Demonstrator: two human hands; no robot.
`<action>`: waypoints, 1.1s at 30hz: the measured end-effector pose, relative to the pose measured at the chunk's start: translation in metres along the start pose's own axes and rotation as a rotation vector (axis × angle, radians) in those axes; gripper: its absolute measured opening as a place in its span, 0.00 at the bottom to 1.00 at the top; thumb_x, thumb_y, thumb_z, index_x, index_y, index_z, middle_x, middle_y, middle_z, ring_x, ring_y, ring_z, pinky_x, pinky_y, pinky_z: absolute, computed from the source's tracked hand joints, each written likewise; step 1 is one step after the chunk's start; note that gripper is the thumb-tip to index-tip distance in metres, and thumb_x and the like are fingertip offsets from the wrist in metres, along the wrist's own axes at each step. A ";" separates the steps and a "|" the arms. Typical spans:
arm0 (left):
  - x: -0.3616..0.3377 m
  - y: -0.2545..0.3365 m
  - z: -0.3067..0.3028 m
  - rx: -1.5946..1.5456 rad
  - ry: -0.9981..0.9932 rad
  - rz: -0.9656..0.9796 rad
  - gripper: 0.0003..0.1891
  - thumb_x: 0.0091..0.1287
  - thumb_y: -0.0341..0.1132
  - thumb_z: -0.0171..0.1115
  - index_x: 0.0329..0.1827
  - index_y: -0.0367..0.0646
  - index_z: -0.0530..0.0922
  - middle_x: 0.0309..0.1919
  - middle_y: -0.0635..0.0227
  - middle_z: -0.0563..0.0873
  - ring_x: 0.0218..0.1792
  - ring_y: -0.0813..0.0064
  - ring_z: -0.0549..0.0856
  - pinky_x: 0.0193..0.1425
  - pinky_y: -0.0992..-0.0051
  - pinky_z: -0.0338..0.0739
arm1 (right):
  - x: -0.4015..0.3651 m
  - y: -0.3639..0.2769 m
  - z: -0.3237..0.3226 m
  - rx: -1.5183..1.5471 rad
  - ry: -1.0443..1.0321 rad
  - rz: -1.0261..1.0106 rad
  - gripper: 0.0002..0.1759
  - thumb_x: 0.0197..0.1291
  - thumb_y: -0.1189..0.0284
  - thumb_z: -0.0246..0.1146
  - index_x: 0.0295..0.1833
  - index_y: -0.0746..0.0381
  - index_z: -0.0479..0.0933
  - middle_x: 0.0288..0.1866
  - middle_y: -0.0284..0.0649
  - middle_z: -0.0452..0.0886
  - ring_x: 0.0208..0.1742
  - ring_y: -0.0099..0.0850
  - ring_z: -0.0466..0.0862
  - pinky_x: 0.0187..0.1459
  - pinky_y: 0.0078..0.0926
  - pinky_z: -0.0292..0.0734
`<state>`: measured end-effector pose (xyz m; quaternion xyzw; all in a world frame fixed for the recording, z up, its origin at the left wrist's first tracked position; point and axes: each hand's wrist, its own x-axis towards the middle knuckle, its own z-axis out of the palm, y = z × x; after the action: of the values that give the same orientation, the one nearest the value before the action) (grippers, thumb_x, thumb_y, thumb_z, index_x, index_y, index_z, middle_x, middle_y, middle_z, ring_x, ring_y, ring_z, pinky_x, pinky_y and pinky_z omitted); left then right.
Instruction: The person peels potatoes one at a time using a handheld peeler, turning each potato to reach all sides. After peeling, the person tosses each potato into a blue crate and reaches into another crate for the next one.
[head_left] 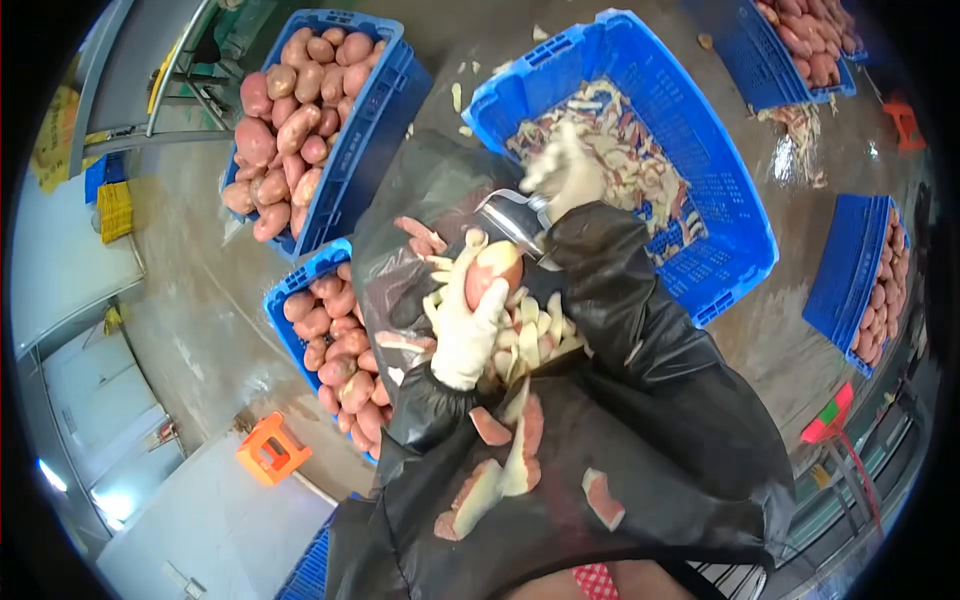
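Note:
A partly peeled red potato (495, 272) is held in my gloved left hand (466, 318), above my black apron. My gloved right hand (568, 175), blurred, is by the near edge of the big blue crate (715, 190) of peelings. Its fingers are closed around something; a metal peeler (515, 218) shows just below and left of this hand, between it and the potato. Pale peelings (530, 335) are heaped on my lap under the potato. Longer red-skinned peels (525, 445) lie on the apron.
Blue crates of red potatoes (300, 125) stand at the upper left and just left (345, 350) of my lap. More crates (795, 50) are at the upper right and right (850, 270). An orange stool (272, 449) is at the lower left. Scraps lie on the wet floor.

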<state>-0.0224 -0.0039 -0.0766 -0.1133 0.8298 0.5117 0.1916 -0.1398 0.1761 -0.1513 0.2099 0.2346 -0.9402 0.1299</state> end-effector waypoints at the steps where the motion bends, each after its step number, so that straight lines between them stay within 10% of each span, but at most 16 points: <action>1: 0.003 0.018 -0.001 -0.032 -0.019 0.132 0.27 0.64 0.32 0.58 0.67 0.41 0.63 0.65 0.63 0.67 0.62 0.72 0.68 0.66 0.69 0.61 | 0.007 -0.009 -0.003 0.191 0.055 -0.044 0.25 0.67 0.50 0.48 0.22 0.54 0.64 0.17 0.33 0.71 0.23 0.30 0.74 0.32 0.35 0.72; 3: 0.001 0.036 0.004 -0.168 0.011 0.133 0.26 0.65 0.31 0.56 0.67 0.41 0.63 0.63 0.64 0.69 0.61 0.74 0.69 0.63 0.72 0.63 | -0.023 -0.007 0.015 0.249 -0.247 -0.009 0.26 0.66 0.47 0.47 0.22 0.54 0.66 0.17 0.34 0.70 0.23 0.35 0.74 0.30 0.35 0.71; 7: -0.006 0.029 0.015 -0.221 0.091 0.017 0.22 0.70 0.31 0.48 0.68 0.39 0.61 0.50 0.66 0.78 0.43 0.81 0.78 0.43 0.85 0.73 | -0.004 0.003 0.012 0.053 0.195 -0.130 0.28 0.65 0.49 0.49 0.20 0.59 0.65 0.17 0.41 0.70 0.19 0.38 0.74 0.23 0.35 0.70; 11: -0.006 0.005 0.034 -0.829 0.148 -0.105 0.21 0.74 0.47 0.41 0.66 0.49 0.63 0.24 0.70 0.76 0.14 0.82 0.70 0.17 0.83 0.64 | -0.052 0.010 0.049 0.019 -0.087 -0.053 0.29 0.66 0.48 0.49 0.19 0.58 0.62 0.14 0.38 0.65 0.15 0.34 0.68 0.22 0.32 0.69; 13: -0.003 0.006 0.043 -0.704 0.233 -0.028 0.22 0.72 0.54 0.40 0.62 0.52 0.67 0.21 0.71 0.75 0.10 0.85 0.65 0.12 0.84 0.57 | -0.011 0.011 0.011 0.102 0.115 -0.142 0.29 0.68 0.51 0.46 0.18 0.58 0.63 0.13 0.39 0.67 0.16 0.35 0.72 0.22 0.32 0.70; 16: 0.000 0.034 0.029 -1.139 0.165 -0.450 0.22 0.70 0.57 0.43 0.59 0.57 0.68 0.20 0.71 0.74 0.09 0.84 0.62 0.11 0.83 0.54 | -0.030 -0.001 0.024 0.122 -0.144 -0.202 0.28 0.68 0.51 0.45 0.20 0.57 0.64 0.15 0.38 0.68 0.17 0.34 0.73 0.22 0.32 0.70; 17: -0.002 0.033 0.028 -1.139 0.170 -0.465 0.22 0.70 0.57 0.43 0.59 0.57 0.68 0.20 0.71 0.74 0.09 0.84 0.62 0.11 0.83 0.54 | -0.044 0.013 0.037 0.570 -0.384 0.060 0.28 0.68 0.51 0.45 0.20 0.57 0.65 0.14 0.38 0.69 0.17 0.35 0.73 0.22 0.33 0.70; 19: -0.001 0.033 0.024 -1.097 0.121 -0.506 0.23 0.68 0.61 0.44 0.57 0.59 0.70 0.16 0.71 0.72 0.07 0.84 0.59 0.10 0.83 0.51 | -0.031 0.020 0.034 -0.194 -0.021 -0.182 0.28 0.69 0.50 0.45 0.20 0.58 0.66 0.14 0.37 0.68 0.16 0.35 0.73 0.22 0.34 0.70; 23: 0.001 0.025 0.019 -1.232 0.014 -0.488 0.26 0.65 0.65 0.42 0.40 0.51 0.73 0.13 0.72 0.70 0.06 0.83 0.58 0.09 0.82 0.50 | -0.030 -0.004 0.023 0.268 -0.373 -0.141 0.26 0.67 0.52 0.49 0.23 0.60 0.68 0.19 0.38 0.74 0.21 0.35 0.77 0.26 0.31 0.72; 24: 0.000 0.027 0.016 -1.285 -0.014 -0.558 0.27 0.65 0.66 0.42 0.35 0.50 0.72 0.13 0.72 0.70 0.07 0.82 0.60 0.10 0.82 0.52 | -0.048 0.008 0.034 -0.536 0.020 -0.459 0.26 0.66 0.52 0.51 0.23 0.61 0.68 0.15 0.37 0.72 0.18 0.35 0.75 0.25 0.33 0.72; 25: 0.000 0.027 0.017 -1.285 -0.017 -0.566 0.27 0.65 0.66 0.42 0.35 0.50 0.72 0.13 0.72 0.70 0.07 0.82 0.60 0.10 0.82 0.52 | -0.059 0.014 0.052 0.094 -0.205 -0.118 0.24 0.66 0.54 0.52 0.22 0.60 0.67 0.15 0.37 0.72 0.18 0.35 0.75 0.24 0.32 0.71; 28: -0.001 0.018 0.008 -1.440 -0.213 -0.571 0.28 0.64 0.67 0.44 0.36 0.48 0.71 0.15 0.72 0.70 0.07 0.83 0.60 0.11 0.83 0.54 | 0.003 0.005 0.001 0.147 0.126 -0.180 0.27 0.65 0.50 0.51 0.21 0.58 0.65 0.16 0.36 0.71 0.19 0.33 0.73 0.23 0.33 0.68; 33: -0.016 0.010 0.013 -1.316 -0.223 -0.455 0.29 0.66 0.54 0.55 0.61 0.42 0.66 0.42 0.66 0.81 0.31 0.73 0.82 0.28 0.78 0.78 | -0.050 0.006 0.046 0.354 -0.209 0.082 0.26 0.64 0.47 0.50 0.24 0.56 0.68 0.17 0.36 0.68 0.20 0.36 0.73 0.25 0.38 0.69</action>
<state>-0.0088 0.0122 -0.0673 -0.3233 0.2792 0.8631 0.2694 -0.1097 0.1554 -0.0936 0.1404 0.0422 -0.9773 0.1530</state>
